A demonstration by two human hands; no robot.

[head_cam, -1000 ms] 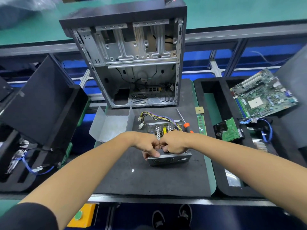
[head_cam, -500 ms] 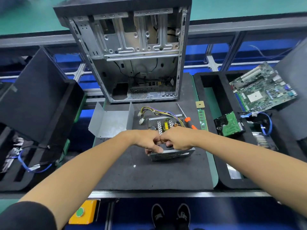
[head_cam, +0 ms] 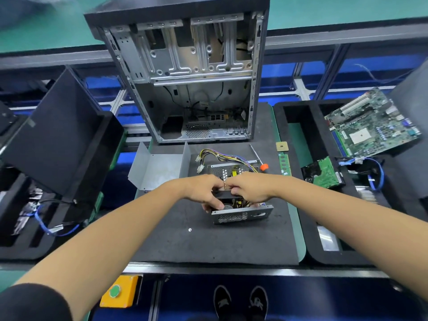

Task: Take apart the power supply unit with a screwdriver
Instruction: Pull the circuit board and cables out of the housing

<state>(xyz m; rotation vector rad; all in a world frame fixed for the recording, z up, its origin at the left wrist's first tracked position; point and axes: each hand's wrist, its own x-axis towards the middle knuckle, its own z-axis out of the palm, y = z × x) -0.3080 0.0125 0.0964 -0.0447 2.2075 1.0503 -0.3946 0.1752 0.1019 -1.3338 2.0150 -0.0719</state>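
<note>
Opened power supply unit (head_cam: 240, 213) set on the table's dark mat (head_cam: 185, 246), perforated grey metal walls, cover removed, coloured wire bundle trailing behind, black fan (head_cam: 223, 194) gripped by curled left hand (head_cam: 206, 193) and right hand (head_cam: 251, 189), orange-handled screwdriver (head_cam: 260, 161) laid just behind.

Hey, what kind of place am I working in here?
Probably a computer teardown bench: a stripped PC case stands behind the opened power supply unit, and a motherboard lies sorted in a foam tray.
</note>
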